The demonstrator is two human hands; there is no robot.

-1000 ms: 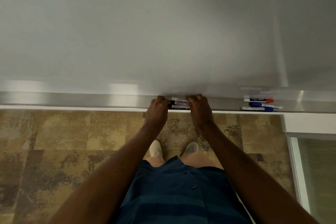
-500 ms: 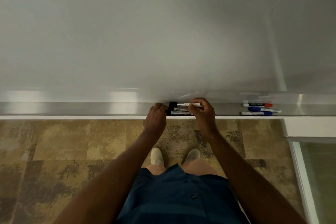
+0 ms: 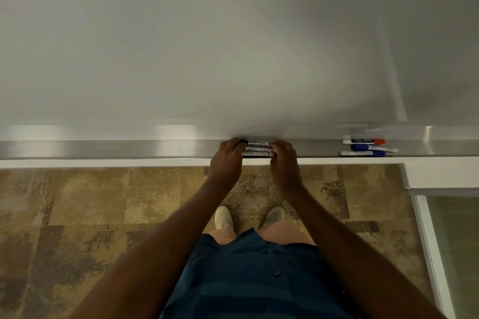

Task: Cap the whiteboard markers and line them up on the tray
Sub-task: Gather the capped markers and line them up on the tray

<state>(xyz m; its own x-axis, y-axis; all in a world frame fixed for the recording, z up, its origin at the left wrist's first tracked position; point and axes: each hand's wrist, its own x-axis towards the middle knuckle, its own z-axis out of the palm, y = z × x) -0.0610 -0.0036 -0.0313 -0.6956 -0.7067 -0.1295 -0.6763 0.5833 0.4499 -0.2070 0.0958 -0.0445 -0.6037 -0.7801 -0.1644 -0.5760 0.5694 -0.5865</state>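
Three black-capped markers (image 3: 257,149) lie side by side on the metal marker tray (image 3: 129,149) below the whiteboard. My left hand (image 3: 226,160) cups their left ends and my right hand (image 3: 284,163) cups their right ends, so both hands press the group from either side. The fingertips cover the marker ends. Farther right on the tray lie a red-capped marker (image 3: 363,141) and two blue-capped markers (image 3: 373,148), with another pale marker behind them.
The whiteboard (image 3: 233,46) fills the upper view. Below the tray is brown patterned carpet (image 3: 90,202) with my feet (image 3: 248,217) on it. A white frame and glass panel (image 3: 453,241) stand at the right.
My right hand held one marker slightly raised at the back of the group; now it lies flat with the others. Both hands have closed in on the marker ends.
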